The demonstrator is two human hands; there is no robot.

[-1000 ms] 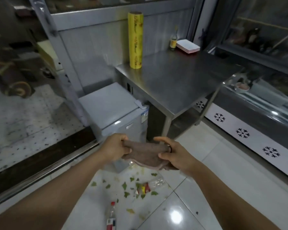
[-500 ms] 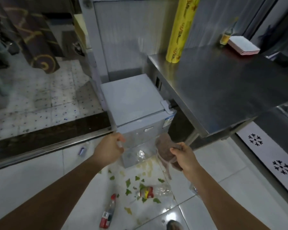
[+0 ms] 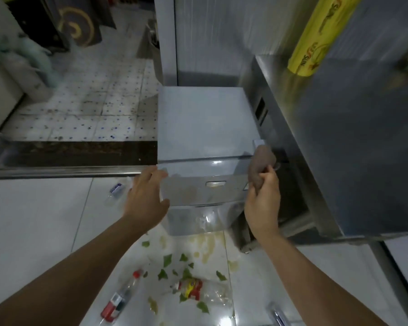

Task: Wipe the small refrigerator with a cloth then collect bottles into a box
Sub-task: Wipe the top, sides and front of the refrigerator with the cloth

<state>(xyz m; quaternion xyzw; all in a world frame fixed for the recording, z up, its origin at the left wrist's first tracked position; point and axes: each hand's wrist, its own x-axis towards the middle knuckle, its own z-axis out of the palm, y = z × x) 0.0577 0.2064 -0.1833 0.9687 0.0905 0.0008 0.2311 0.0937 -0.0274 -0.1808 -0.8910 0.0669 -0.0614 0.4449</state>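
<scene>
The small grey refrigerator (image 3: 203,128) stands on the floor against the wall, seen from above. My left hand (image 3: 146,196) rests open against the fridge's front left corner. My right hand (image 3: 263,198) grips a brown cloth (image 3: 259,163) bunched at the fridge's front right corner. On the tiles below lie an empty bottle with a red cap (image 3: 120,300), a crushed clear bottle with a red and yellow label (image 3: 198,289), a small clear bottle with a purple label (image 3: 114,189) and part of another bottle (image 3: 277,314) at the bottom edge.
A steel table (image 3: 353,142) stands right of the fridge, with a yellow roll of wrap (image 3: 316,36) on it. Green leaf scraps (image 3: 167,260) and a yellowish spill (image 3: 205,245) cover the tiles in front. A dark raised threshold (image 3: 80,151) runs to the left.
I have moved closer over the fridge. My left hand let go of the cloth and reached the fridge's left corner. My right hand carried the cloth up to the right corner.
</scene>
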